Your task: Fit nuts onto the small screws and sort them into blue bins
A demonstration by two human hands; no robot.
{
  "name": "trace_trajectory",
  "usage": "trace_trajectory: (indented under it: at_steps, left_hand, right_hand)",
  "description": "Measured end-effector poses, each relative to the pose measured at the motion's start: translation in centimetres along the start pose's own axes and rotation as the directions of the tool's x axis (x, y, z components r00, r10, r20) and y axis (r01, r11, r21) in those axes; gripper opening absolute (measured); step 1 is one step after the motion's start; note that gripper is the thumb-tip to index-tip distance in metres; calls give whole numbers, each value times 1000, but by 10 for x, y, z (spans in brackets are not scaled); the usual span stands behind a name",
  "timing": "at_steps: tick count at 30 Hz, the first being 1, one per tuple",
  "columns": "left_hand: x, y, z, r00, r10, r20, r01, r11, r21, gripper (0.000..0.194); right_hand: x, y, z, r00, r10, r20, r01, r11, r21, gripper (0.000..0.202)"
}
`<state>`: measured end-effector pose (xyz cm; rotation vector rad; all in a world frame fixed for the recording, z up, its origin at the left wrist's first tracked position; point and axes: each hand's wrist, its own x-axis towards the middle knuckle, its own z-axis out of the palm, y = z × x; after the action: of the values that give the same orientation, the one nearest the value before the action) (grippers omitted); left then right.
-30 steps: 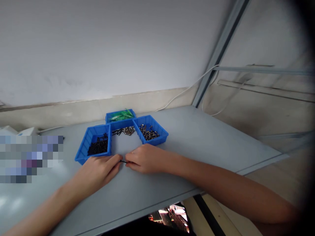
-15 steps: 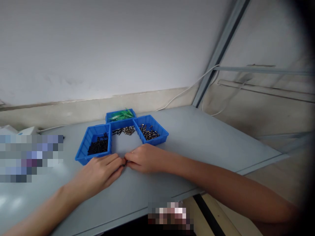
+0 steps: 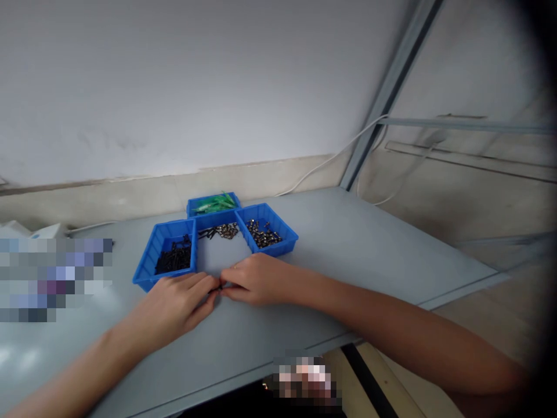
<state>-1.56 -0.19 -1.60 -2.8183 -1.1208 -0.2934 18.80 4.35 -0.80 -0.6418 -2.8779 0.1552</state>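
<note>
My left hand (image 3: pixel 180 305) is closed in a pinch on a small black part (image 3: pixel 214 289), just in front of the left blue bin. Facing it, my right hand (image 3: pixel 256 280) has its thumb and fingers pinched together at the part's right end; whatever they hold is too small and hidden to make out. Close behind the hands, the left blue bin (image 3: pixel 147 255) holds many small black pieces (image 3: pixel 174 258). The right blue bin (image 3: pixel 285 227) holds small brass-and-dark metal pieces (image 3: pixel 264 237).
A third blue bin (image 3: pixel 213 222) with green translucent pieces (image 3: pixel 217 203) stands behind the other two. Between the bins, loose black and metallic pieces (image 3: pixel 226 231) lie on the grey tabletop (image 3: pixel 348 232). A metal post (image 3: pixel 369 133) and white cable (image 3: pixel 322 165) are at the back right.
The fingertips of both hands have shifted slightly, and a little more of the black part shows between them. The bins have not moved.
</note>
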Motion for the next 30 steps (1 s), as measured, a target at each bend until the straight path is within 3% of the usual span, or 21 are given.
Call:
trace_trajectory:
  at_steps: [8, 18, 30]
  left_hand:
    - [0, 0, 1, 999, -33, 0, 33, 999, 12, 23]
    - [1, 0, 3, 985, -118, 124, 112, 993, 47, 23]
    - [1, -2, 3, 987, -123, 105, 118, 991, 59, 29]
  right_hand:
    - [0, 0, 2, 1000, 7, -16, -7, 1000, -19, 23]
    - [1, 0, 0, 1000, 4, -16, -4, 999, -39, 18]
    - [1, 0, 3, 1000, -22, 2, 22, 994, -109, 21]
